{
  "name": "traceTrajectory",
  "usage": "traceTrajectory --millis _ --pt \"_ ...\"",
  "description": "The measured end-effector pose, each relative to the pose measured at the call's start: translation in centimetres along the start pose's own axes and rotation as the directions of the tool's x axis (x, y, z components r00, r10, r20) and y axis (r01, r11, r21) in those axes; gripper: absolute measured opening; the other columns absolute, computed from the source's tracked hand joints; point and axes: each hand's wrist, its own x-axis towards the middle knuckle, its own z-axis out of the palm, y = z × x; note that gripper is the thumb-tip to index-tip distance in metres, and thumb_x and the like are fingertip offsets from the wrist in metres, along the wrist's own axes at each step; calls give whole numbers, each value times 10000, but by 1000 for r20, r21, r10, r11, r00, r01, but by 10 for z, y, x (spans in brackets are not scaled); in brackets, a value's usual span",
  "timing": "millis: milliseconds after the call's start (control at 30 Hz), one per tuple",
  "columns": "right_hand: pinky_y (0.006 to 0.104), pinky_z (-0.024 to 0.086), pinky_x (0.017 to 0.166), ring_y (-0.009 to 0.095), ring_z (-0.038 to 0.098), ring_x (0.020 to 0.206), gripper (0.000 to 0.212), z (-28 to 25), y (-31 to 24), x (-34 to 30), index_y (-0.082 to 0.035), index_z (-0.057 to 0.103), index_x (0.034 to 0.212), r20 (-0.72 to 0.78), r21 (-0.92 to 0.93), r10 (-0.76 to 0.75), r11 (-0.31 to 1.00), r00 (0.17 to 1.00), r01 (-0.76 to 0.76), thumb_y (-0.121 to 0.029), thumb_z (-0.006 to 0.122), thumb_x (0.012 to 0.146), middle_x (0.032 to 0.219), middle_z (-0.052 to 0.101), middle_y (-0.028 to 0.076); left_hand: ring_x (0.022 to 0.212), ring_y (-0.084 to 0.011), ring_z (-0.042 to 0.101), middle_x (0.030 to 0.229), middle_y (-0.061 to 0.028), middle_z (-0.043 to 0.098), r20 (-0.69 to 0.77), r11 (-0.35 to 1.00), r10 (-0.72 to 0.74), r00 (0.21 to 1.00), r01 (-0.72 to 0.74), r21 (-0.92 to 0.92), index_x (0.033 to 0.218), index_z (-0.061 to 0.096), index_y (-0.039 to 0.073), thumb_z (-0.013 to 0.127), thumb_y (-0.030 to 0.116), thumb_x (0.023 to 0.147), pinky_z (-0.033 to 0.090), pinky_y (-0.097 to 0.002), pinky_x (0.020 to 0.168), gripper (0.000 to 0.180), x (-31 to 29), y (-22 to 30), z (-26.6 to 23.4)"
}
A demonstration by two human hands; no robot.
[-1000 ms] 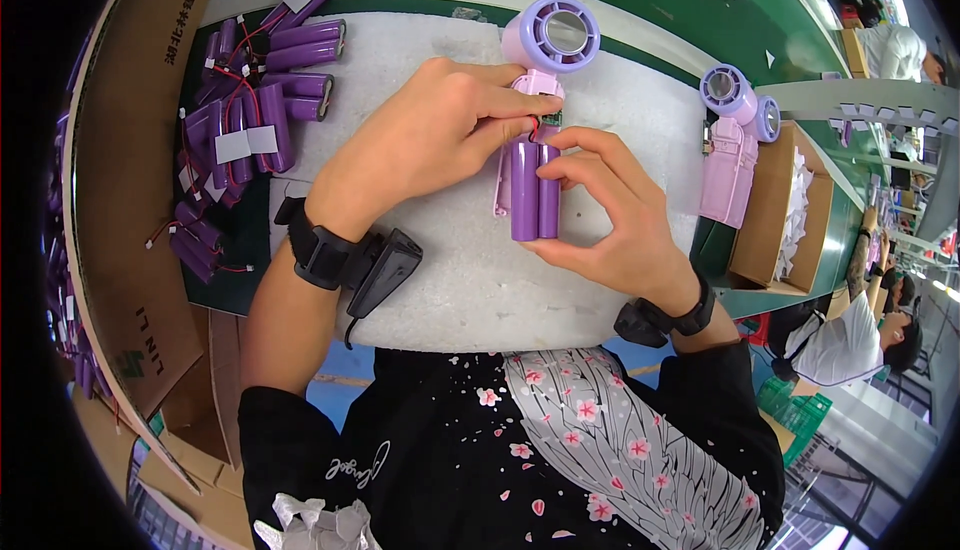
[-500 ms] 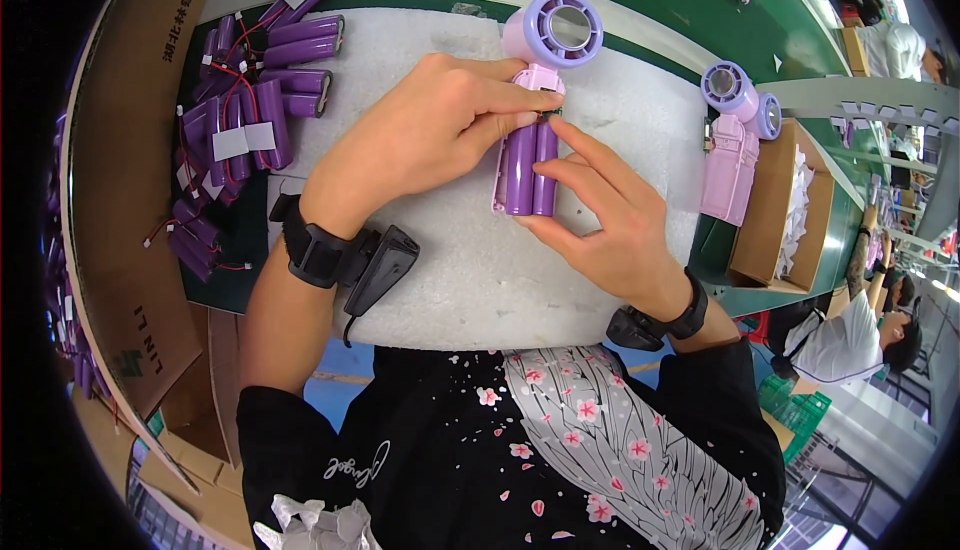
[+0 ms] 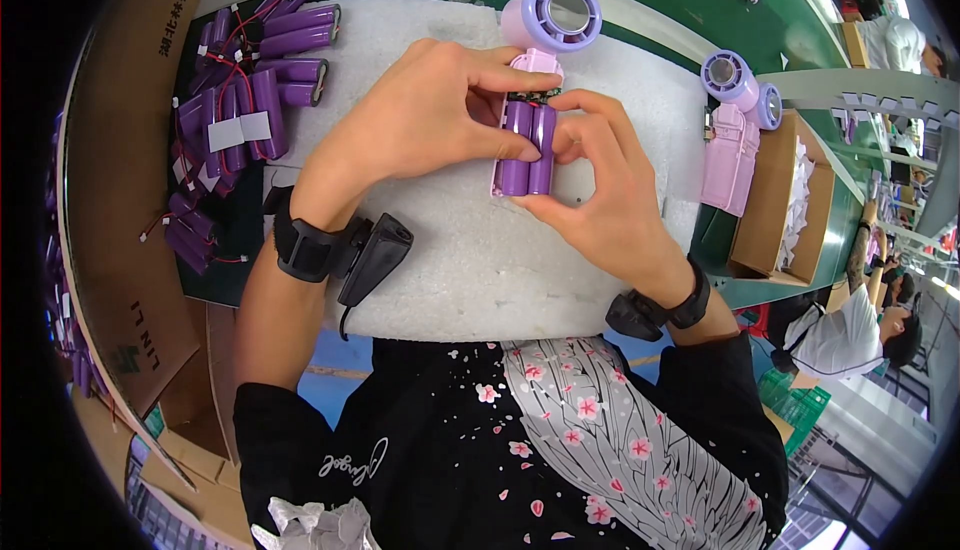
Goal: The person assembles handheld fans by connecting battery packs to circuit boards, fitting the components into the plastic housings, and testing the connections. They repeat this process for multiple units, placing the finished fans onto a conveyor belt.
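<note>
A small handheld fan with a lilac round head (image 3: 560, 14) and an opened pink handle (image 3: 537, 67) lies on the white foam sheet, head pointing away from me. Inside the handle sits a purple two-cell battery pack (image 3: 528, 165), with a strip of green circuit board (image 3: 530, 97) just above it. My left hand (image 3: 420, 110) presses its thumb on the cells, its fingers reaching over the handle's top. From the right, my right hand (image 3: 610, 175) grips the handle's side, thumb at the lower end and bent fingers by the board. Its fingertips are partly hidden.
Several purple battery packs (image 3: 240, 115) with red wires lie at the left beside a cardboard box wall (image 3: 130, 200). On the right are another fan with an opened pink handle (image 3: 730, 155) and a carton (image 3: 815, 220) holding white pieces. Co-workers sit further right.
My left thumb has moved from the circuit board down onto the battery cells, leaving the board more exposed. My right fingers have bent and drawn up along the handle's side.
</note>
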Motion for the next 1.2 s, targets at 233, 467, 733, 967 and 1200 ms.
traceTrajectory --millis 233,467,733,967,1200 --pt "275 482 690 183 552 868 670 2 0 7 -52 509 1166 -3 77 65 995 998 -65 -56 862 596 1168 491 102 785 -206 707 1163 -220 655 -64 994 1 998 -7 -108 1159 693 92 822 92 642 553 -290 763 533 2 -5 7" --pt "273 472 701 186 552 842 675 -4 4 9 -61 559 1209 85 122 64 990 994 -74 -111 871 613 1160 495 92 734 -178 678 1020 -182 706 -51 989 -72 996 65 -135 1157 696 93 824 81 633 531 -290 719 539 0 -9 12" --pt "302 496 768 231 595 929 556 -11 20 5 -45 640 1146 94 -90 -165 981 982 174 -185 861 655 1166 535 132 847 -70 611 1295 -158 604 41 970 -154 987 159 -182 1205 661 53 794 -45 662 516 -239 723 567 2 3 10" --pt "361 514 760 274 612 909 594 -8 -2 -4 0 616 1172 115 -313 -222 917 968 248 -228 845 673 1163 537 129 849 -77 614 1332 -163 576 36 977 -116 993 121 -177 1208 662 66 785 -44 673 519 -241 726 560 0 -2 11" --pt "393 494 851 329 584 990 614 -2 15 0 15 581 1200 29 -279 -23 960 999 30 -230 829 694 1185 526 155 895 -201 643 1238 -123 637 -148 984 173 974 -176 -4 1209 653 79 769 26 712 516 -303 793 514 4 -5 16"
